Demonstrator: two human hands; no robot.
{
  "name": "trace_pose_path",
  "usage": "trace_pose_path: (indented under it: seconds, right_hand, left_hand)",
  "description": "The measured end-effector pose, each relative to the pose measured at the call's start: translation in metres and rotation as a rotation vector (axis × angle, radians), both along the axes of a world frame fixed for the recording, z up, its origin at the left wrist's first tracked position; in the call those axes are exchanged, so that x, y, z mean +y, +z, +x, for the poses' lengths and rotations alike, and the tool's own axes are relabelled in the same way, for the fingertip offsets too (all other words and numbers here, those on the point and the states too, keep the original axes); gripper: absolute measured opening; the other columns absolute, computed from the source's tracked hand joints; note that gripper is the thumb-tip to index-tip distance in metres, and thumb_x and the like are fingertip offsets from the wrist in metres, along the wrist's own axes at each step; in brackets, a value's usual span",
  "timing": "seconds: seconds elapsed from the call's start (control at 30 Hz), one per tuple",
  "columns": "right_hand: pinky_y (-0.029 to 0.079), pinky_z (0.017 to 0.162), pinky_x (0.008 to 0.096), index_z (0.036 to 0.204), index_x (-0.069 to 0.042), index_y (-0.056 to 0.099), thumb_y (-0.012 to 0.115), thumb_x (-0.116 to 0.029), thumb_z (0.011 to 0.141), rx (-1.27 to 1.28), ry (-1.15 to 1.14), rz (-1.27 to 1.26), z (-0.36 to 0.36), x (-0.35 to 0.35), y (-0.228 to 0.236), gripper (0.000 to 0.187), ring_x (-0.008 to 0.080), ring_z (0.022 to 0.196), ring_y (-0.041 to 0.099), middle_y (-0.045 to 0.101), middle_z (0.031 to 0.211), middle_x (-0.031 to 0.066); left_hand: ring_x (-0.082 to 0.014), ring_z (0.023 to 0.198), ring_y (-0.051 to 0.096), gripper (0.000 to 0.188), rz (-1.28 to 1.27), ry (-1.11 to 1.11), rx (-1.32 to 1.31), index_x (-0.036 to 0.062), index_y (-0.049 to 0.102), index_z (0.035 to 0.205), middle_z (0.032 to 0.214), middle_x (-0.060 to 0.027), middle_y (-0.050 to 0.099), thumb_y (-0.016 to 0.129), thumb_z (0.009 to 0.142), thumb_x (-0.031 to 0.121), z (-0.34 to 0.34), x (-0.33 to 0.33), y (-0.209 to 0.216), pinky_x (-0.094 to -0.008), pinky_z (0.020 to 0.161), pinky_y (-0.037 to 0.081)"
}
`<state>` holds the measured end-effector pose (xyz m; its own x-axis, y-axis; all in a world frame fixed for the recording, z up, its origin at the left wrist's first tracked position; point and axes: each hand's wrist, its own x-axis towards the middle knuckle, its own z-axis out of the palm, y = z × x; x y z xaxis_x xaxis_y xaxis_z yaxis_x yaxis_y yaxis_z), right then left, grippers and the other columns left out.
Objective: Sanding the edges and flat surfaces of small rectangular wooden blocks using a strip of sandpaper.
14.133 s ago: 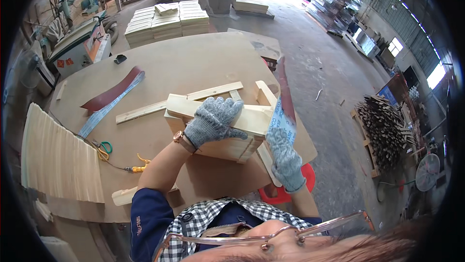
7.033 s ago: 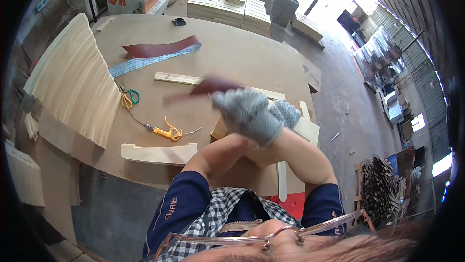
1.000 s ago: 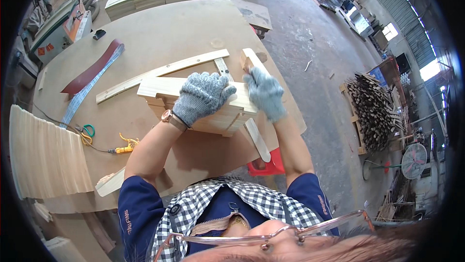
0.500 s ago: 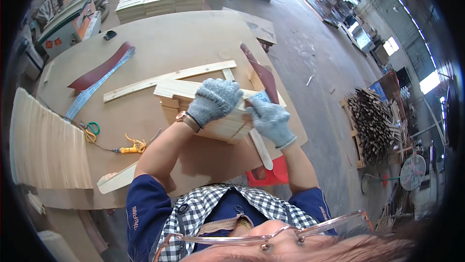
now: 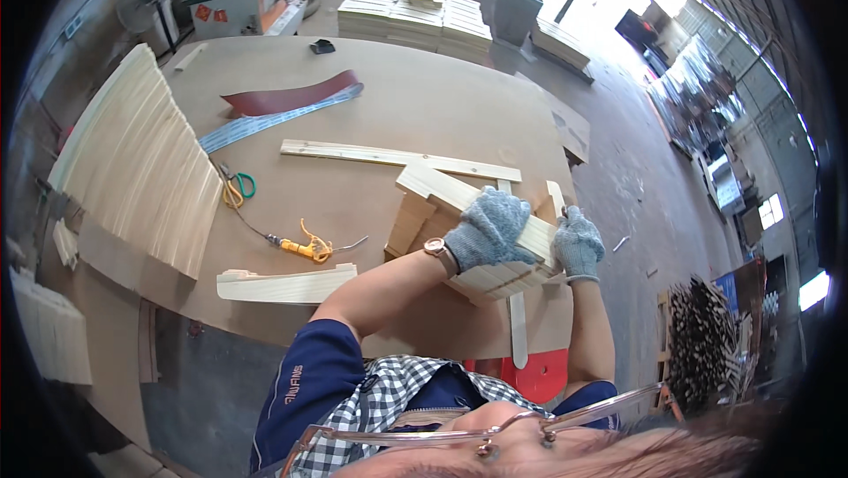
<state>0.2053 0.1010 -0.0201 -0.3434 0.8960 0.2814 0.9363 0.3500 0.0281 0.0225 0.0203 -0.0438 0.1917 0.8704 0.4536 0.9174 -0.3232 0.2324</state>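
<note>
A box-like assembly of pale wooden boards (image 5: 433,186) stands tilted on the table before me. My left hand (image 5: 495,226), in a grey knit glove, is closed over its top board. At the assembly's right end is my gloved right hand (image 5: 579,246), fingers curled tight. A thin dark edge of a sandpaper strip (image 5: 565,211) shows at those fingers; the rest of it is hidden. Behind the assembly lies a long wooden slat (image 5: 397,158). A narrow, round-ended wooden piece (image 5: 518,332) sticks out below it toward me.
On the table (image 5: 424,80) lie a yellow air blow gun (image 5: 305,246), scissors (image 5: 237,188), a shaped board (image 5: 287,285) and a loose sanding belt (image 5: 291,98). Stacked boards (image 5: 141,160) fill the left side. A red stool (image 5: 537,378) stands at the near edge.
The view has turned, so the table sits farther right. The sandpaper strip that stood up from my right hand is now almost out of sight. My left hand stays on the assembly.
</note>
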Motion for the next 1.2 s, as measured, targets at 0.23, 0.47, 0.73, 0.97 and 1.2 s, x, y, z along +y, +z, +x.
trace_pose_path:
  seconds: [0.23, 0.47, 0.73, 0.97, 1.2]
  right_hand:
    - [0.048, 0.083, 0.0460, 0.105, -0.011, 0.065, 0.059, -0.026, 0.088, 0.006, 0.139, -0.130, -0.005, 0.034, 0.021, 0.023, 0.0348, 0.099, 0.063, 0.067, 0.101, 0.0165]
    - [0.053, 0.074, 0.0419, 0.093, -0.008, 0.067, 0.058, -0.027, 0.091, 0.148, 0.713, -0.218, -0.179, -0.004, 0.041, 0.020, 0.0346, 0.082, 0.066, 0.068, 0.088, 0.0160]
    - [0.053, 0.075, 0.0430, 0.098, -0.015, 0.068, 0.056, -0.020, 0.087, -0.133, 0.796, -0.231, -0.246, -0.046, 0.023, 0.017, 0.0294, 0.087, 0.068, 0.070, 0.094, 0.0113]
    - [0.054, 0.068, 0.0419, 0.104, -0.017, 0.069, 0.060, -0.014, 0.079, -0.304, 1.278, -0.296, -0.220, -0.105, 0.008, 0.026, 0.0268, 0.079, 0.069, 0.070, 0.084, 0.0080]
    - [0.051, 0.054, 0.0376, 0.103, -0.017, 0.066, 0.063, -0.014, 0.082, 0.130, 0.875, 0.190, -0.130, -0.088, 0.080, 0.022, 0.0264, 0.065, 0.067, 0.066, 0.075, 0.0068]
  left_hand:
    - [-0.0270, 0.076, 0.062, 0.064, 0.011, -0.022, -0.002, 0.0064, 0.059, 0.088, 0.078, -0.0122, 0.061, 0.066, 0.072, 0.067, 0.000, 0.000, 0.005, -0.0409, 0.071, 0.044]
    - [-0.0306, 0.107, 0.055, 0.059, 0.241, 0.091, 0.005, 0.0045, 0.055, 0.105, 0.107, -0.0192, 0.056, 0.061, 0.081, 0.058, -0.007, 0.009, -0.034, -0.0458, 0.093, 0.040]
    - [-0.0222, 0.094, 0.061, 0.030, -0.078, -0.278, -0.309, 0.0123, 0.065, 0.097, 0.094, -0.0074, 0.064, 0.074, 0.076, 0.031, -0.011, 0.012, -0.018, -0.0381, 0.086, 0.046]
    - [-0.0277, 0.064, 0.064, 0.019, -0.120, 0.033, -0.049, 0.0100, 0.065, 0.079, 0.068, -0.0082, 0.063, 0.070, 0.072, 0.027, 0.011, 0.033, -0.011, -0.0412, 0.061, 0.049]
    - [-0.0269, 0.073, 0.059, 0.028, 0.382, -0.015, -0.026, 0.0087, 0.061, 0.098, 0.081, -0.0081, 0.059, 0.068, 0.078, 0.027, -0.015, 0.023, -0.046, -0.0415, 0.067, 0.047]
